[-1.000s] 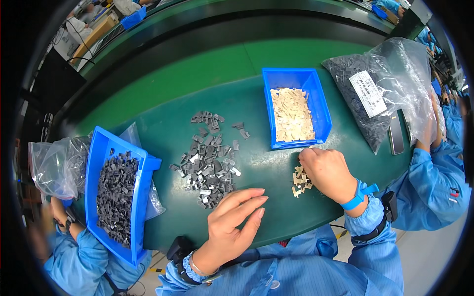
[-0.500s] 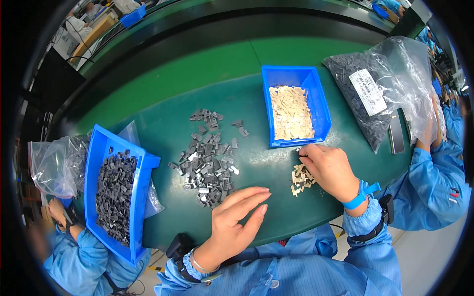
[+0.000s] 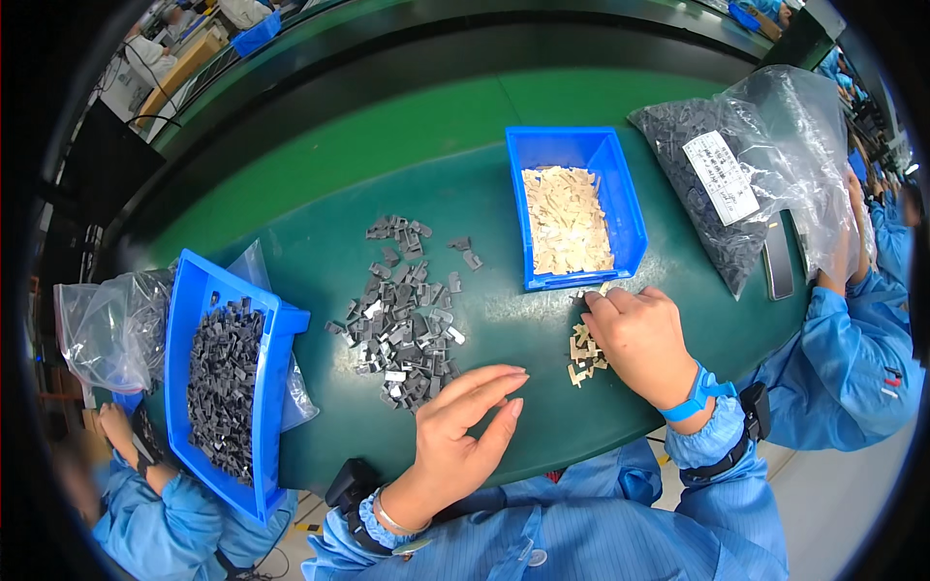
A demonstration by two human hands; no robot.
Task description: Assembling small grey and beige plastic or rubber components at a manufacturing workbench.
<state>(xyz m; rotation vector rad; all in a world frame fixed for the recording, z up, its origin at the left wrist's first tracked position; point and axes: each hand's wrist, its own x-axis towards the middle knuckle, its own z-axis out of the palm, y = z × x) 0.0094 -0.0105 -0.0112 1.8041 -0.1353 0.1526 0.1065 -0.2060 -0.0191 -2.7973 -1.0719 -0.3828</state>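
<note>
My left hand (image 3: 463,426) hovers in front of the heap of small dark grey clips (image 3: 412,329), fingers stretched out, thumb apart, holding nothing. Bent over a little pile of small beige pieces (image 3: 582,360), my right hand (image 3: 635,339) has its fingertips drawn together. Whatever lies between them is hidden by the fingers. Just beyond that hand stands a blue bin (image 3: 630,208) with many flat beige pieces (image 3: 567,218) inside. A few grey clips (image 3: 467,254) lie apart from the heap, toward the bin.
A tilted blue bin (image 3: 276,387) full of dark clips stands at the left, with clear plastic bags (image 3: 107,329) behind it. At the right lie a bag of dark parts (image 3: 693,184) and a phone (image 3: 778,257). Co-workers' blue sleeves (image 3: 848,363) show at both sides.
My right hand has shifted slightly left and down, its fingers now turned more over the beige pile. My left hand stays nearly where it was.
</note>
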